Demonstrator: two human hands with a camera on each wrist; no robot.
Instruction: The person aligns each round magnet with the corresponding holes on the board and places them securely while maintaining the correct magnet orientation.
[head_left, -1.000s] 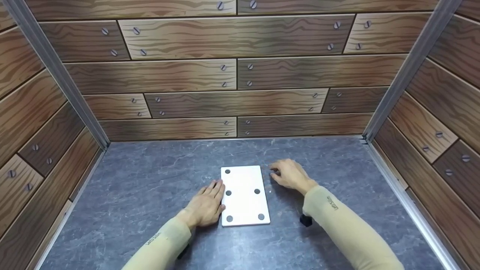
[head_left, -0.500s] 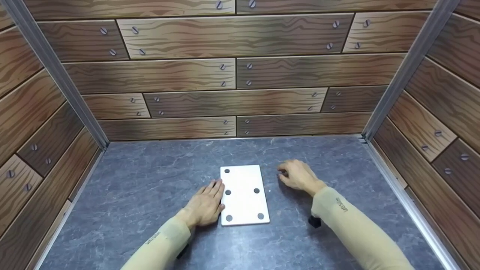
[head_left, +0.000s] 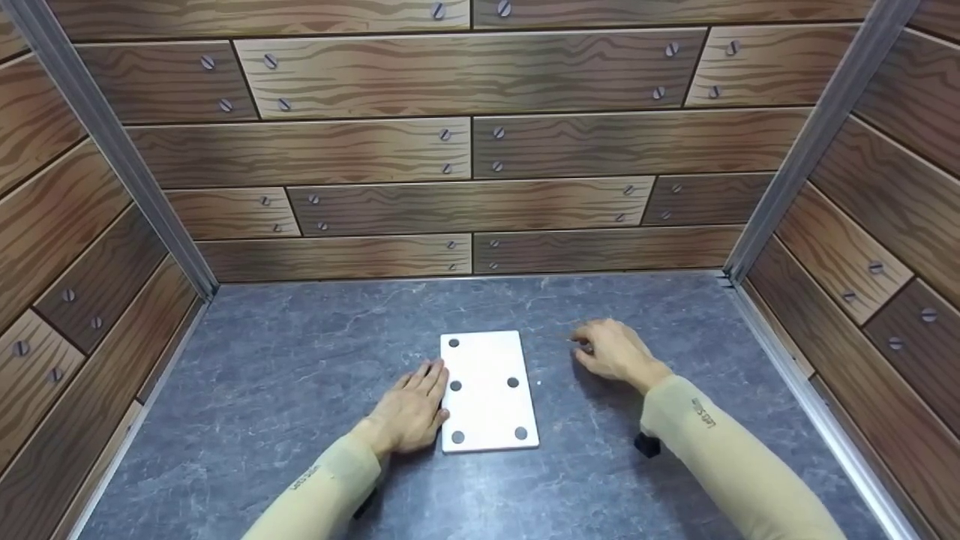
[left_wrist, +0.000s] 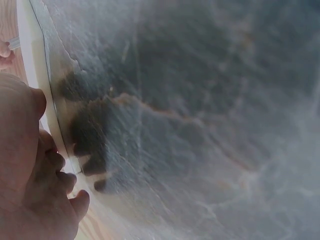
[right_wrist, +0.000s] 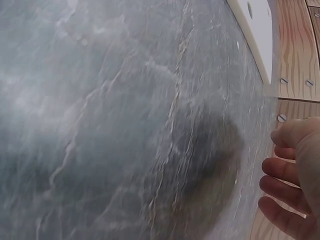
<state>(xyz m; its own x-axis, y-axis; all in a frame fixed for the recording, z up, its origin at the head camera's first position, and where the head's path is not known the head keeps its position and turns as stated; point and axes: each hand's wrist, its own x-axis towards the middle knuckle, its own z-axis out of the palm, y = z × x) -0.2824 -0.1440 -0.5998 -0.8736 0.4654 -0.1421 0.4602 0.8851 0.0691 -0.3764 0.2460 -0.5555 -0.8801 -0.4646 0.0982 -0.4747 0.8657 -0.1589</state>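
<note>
A white rectangular plate (head_left: 487, 409) with several dark round spots lies flat in the middle of the grey marbled surface. In the right wrist view, the plate's corner (right_wrist: 260, 55) shows, with a hole in it. My left hand (head_left: 409, 409) lies with straight fingers along the plate's left edge; thumb and fingertips touch it. To the plate's right, apart from it, my right hand (head_left: 615, 351) hovers just over the surface, fingers loosely bent and thumb apart. No object shows in it, and its palm is hidden in the head view.
Wood-patterned walls with printed screws enclose the marbled surface (head_left: 315, 337) at the back (head_left: 375, 150) and both sides. Metal strips (head_left: 840, 442) run along the corners and side edges. A tiny white speck (head_left: 538, 383) lies right of the plate. A black block (head_left: 646, 445) sits under the right wrist.
My right hand has moved to the right, away from the plate, in steady small steps. The left hand and the plate have stayed in place.
</note>
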